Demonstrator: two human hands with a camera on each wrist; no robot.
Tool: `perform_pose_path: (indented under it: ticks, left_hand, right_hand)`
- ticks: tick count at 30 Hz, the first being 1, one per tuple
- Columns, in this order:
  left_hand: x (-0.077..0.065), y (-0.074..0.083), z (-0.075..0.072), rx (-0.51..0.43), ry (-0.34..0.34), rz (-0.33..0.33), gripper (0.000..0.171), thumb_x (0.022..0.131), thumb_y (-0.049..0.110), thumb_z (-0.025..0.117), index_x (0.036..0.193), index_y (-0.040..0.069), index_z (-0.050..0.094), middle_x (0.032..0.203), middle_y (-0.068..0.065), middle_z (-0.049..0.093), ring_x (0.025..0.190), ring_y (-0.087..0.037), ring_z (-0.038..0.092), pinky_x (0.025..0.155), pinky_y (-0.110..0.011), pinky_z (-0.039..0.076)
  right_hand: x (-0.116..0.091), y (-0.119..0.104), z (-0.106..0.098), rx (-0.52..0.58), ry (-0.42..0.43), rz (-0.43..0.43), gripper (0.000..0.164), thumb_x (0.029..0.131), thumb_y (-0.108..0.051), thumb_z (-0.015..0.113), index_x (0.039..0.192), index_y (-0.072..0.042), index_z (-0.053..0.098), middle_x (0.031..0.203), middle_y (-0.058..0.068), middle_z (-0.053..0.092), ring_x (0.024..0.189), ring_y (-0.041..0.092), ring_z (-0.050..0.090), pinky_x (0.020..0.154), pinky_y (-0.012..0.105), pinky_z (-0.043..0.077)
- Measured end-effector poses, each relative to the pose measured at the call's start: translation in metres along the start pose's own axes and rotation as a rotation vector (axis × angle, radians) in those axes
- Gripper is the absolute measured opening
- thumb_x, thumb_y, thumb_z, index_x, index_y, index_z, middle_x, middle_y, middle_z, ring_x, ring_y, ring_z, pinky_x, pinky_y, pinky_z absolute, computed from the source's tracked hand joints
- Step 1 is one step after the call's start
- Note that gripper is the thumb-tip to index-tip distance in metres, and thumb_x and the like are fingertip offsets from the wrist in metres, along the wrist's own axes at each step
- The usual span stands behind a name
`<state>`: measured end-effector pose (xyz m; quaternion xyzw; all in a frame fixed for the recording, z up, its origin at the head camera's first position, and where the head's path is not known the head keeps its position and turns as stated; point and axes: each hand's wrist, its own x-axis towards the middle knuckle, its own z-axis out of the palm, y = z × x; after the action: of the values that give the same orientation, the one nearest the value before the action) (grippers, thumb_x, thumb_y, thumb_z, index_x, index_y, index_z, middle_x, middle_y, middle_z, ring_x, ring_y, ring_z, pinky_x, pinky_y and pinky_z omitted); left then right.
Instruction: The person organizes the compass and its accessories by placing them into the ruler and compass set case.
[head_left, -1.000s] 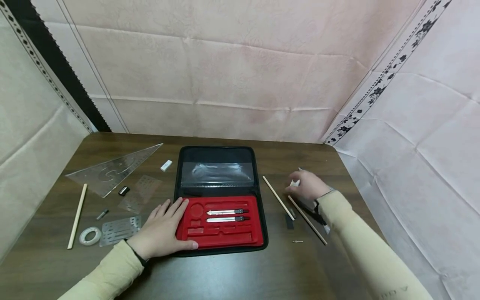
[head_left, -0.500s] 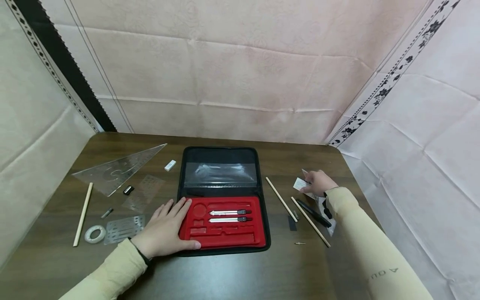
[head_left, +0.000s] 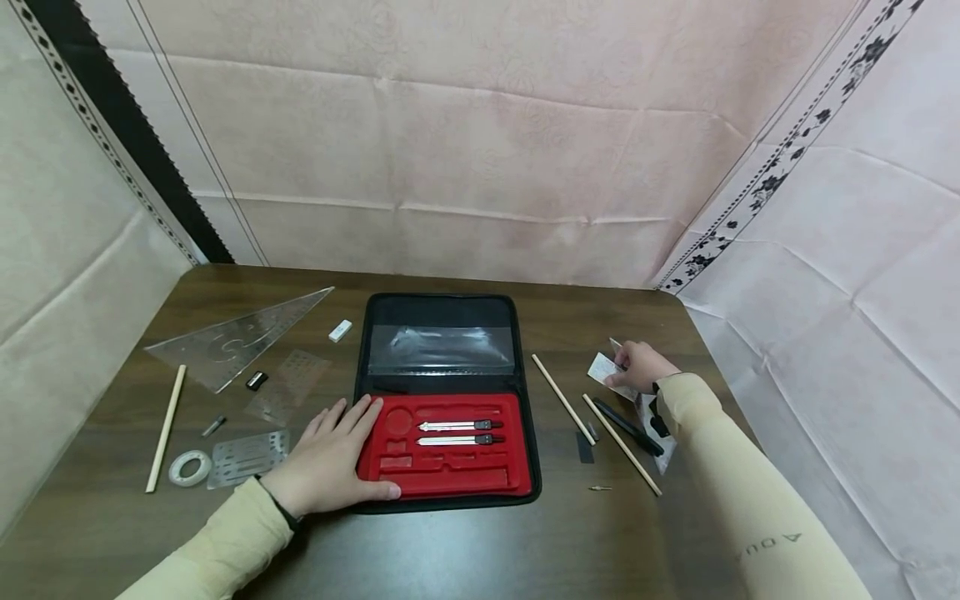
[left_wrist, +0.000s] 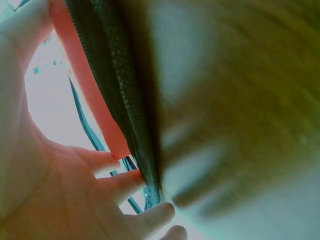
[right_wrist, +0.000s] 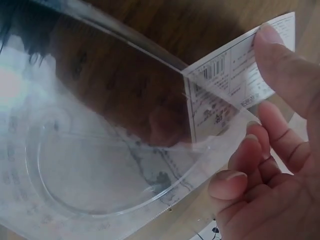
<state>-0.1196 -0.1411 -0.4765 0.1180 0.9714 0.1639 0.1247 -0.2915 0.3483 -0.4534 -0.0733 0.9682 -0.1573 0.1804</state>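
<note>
My left hand (head_left: pixel 322 462) rests on the left edge of the open black case (head_left: pixel 442 305), fingers and thumb spread over its red tray (head_left: pixel 465 478). Two metal compasses (head_left: pixel 453 425) lie in the tray. In the left wrist view, the fingers (left_wrist: pixel 125 185) touch the case's zip edge. To the right, my right hand (head_left: pixel 643 367) pinches a white printed card (head_left: pixel 602 368) with a barcode. In the right wrist view, the thumb (right_wrist: pixel 285 62) lies on the card's face. Beside it a clear set square (right_wrist: pixel 115 165) with a curved scale reaches the fingers, partly overlapping the card.
Two wooden sticks (head_left: pixel 562 398) and a black pen-like thing (head_left: pixel 628 425) lie between case and right hand. A small brass tip (head_left: pixel 600 488) lies nearer. On the left are a clear set square (head_left: pixel 232 337), tape roll (head_left: pixel 190 468), stencil (head_left: pixel 251 457) and white eraser (head_left: pixel 340 331).
My right hand has moved a little away to the right with the card, uncovering the black pen-like thing. The left hand stays on the case. The head view has shifted slightly.
</note>
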Motion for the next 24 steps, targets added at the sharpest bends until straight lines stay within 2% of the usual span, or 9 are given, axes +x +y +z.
perform_pose_path:
  ticks: [8, 17, 24]
  left_hand:
    - [0.0003, -0.0005, 0.0005, -0.001, -0.001, 0.006, 0.125, 0.058, 0.082, 0.067, 0.151, 0.008, 0.029, 0.152, -0.019, 0.03, 0.135, -0.048, 0.02, 0.104, -0.067, 0.018]
    - [-0.0022, 0.0019, -0.003, 0.0, 0.011, 0.013, 0.124, 0.059, 0.082, 0.067, 0.151, 0.008, 0.028, 0.153, -0.018, 0.029, 0.136, -0.048, 0.019, 0.106, -0.065, 0.017]
    - [-0.0021, 0.0032, -0.0066, 0.017, -0.01, 0.013, 0.125, 0.059, 0.082, 0.067, 0.151, 0.007, 0.029, 0.152, -0.02, 0.03, 0.136, -0.049, 0.021, 0.106, -0.065, 0.017]
  right_hand:
    - [-0.0011, -0.0018, 0.0046, 0.062, 0.043, -0.013, 0.044, 0.079, -0.025, 0.082, 0.097, -0.002, 0.048, 0.09, 0.011, 0.051, 0.082, 0.026, 0.05, 0.07, 0.037, 0.04]
    - [-0.0027, -0.0015, 0.0065, 0.177, 0.2, -0.05, 0.02, 0.091, -0.014, 0.068, 0.1, 0.0, 0.058, 0.09, 0.011, 0.058, 0.082, 0.024, 0.054, 0.072, 0.036, 0.043]
    - [-0.0035, -0.0094, -0.0012, 0.204, 0.252, -0.038, 0.021, 0.097, -0.019, 0.059, 0.107, -0.001, 0.06, 0.094, 0.012, 0.06, 0.085, 0.025, 0.054, 0.074, 0.037, 0.042]
